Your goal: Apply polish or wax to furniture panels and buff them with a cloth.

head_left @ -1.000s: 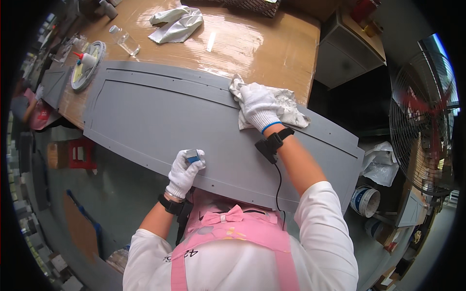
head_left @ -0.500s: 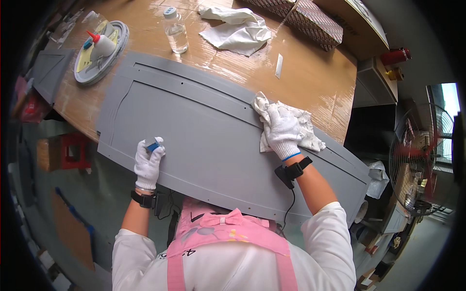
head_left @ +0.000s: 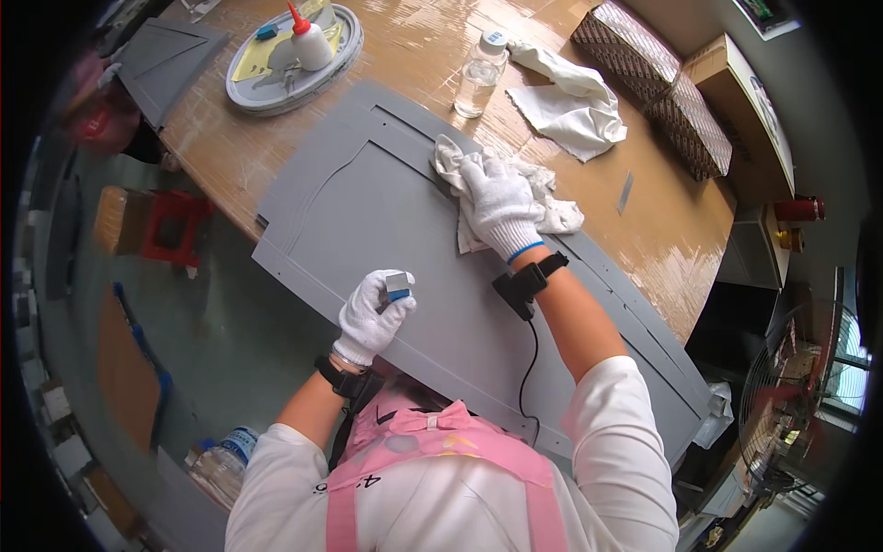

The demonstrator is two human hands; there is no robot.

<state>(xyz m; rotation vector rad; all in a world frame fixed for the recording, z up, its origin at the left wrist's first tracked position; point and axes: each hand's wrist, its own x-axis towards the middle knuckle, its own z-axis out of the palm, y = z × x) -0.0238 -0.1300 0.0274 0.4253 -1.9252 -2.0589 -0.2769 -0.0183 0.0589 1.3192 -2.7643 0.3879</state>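
Note:
A large grey panel [head_left: 368, 230] with raised borders lies in front of me, partly on the table. My right hand [head_left: 501, 202], in a white knit glove, presses a stained white rag [head_left: 552, 207] onto the panel near its far edge. Over the panel's near edge, my left hand [head_left: 368, 317], gloved too, pinches a small block [head_left: 398, 286] with a grey face and a blue part between thumb and fingers. Beyond the right hand, a clear bottle [head_left: 479, 78] of liquid with a white cap stands upright on the table.
A round lid [head_left: 248, 95] carries a white squeeze bottle [head_left: 313, 46] with a red nozzle. A second white cloth [head_left: 579, 110] lies by patterned boxes [head_left: 662, 83] on the brown-covered table [head_left: 635, 244]. At left are a smaller grey panel [head_left: 170, 60] and a red stool [head_left: 175, 225].
The view has turned, so the table and panel appear rotated. The right hand has slid the rag leftward along the panel's far border. The left hand still holds the block, its grey face now showing.

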